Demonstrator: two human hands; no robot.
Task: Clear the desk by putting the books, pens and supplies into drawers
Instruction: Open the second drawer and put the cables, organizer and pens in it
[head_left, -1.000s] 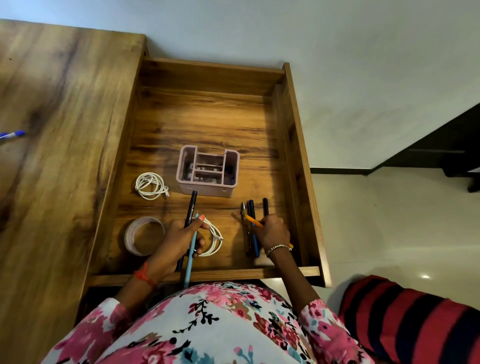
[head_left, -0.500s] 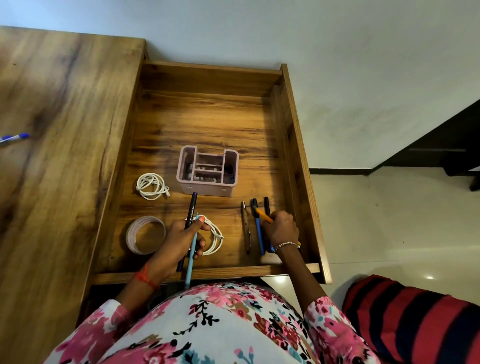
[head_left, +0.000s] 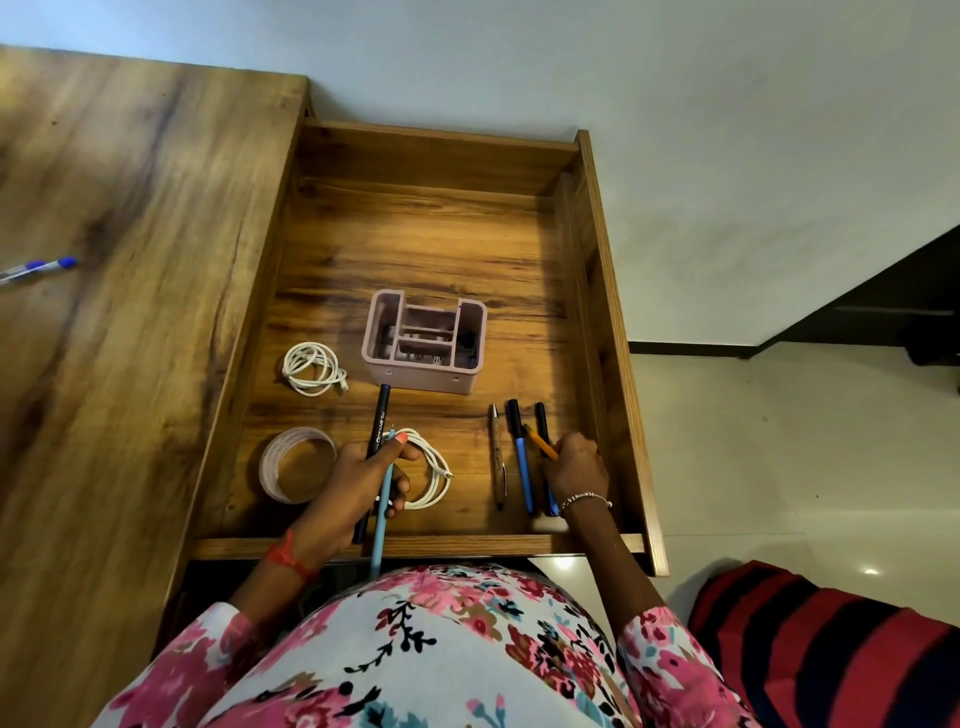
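Mid-stow, pens going into the open wooden drawer (head_left: 597, 291). Right hand (head_left: 576, 465) is down at the drawer's near right, pinching a slim orange pen (head_left: 540, 442) and laying it alongside the row already there: a thin brown pen (head_left: 497, 457), a blue pen with black cap (head_left: 519, 457) and a dark pen (head_left: 541, 415) partly under the hand. Left hand (head_left: 363, 478) is closed around a black gel pen (head_left: 378, 421) and a light blue pen (head_left: 382, 519), hovering over a coiled white cable (head_left: 431, 475). Also in the drawer: pink plastic organiser box (head_left: 423, 374), second white cable coil (head_left: 311, 369), pale tape roll (head_left: 296, 465). Next move, my read: release the orange pen parallel to the row, then pass over the left-hand pair one at a time. One blue-capped clear pen (head_left: 39, 267) sits on the wooden surface (head_left: 130, 234), far left, not yet stowed. No books in view.
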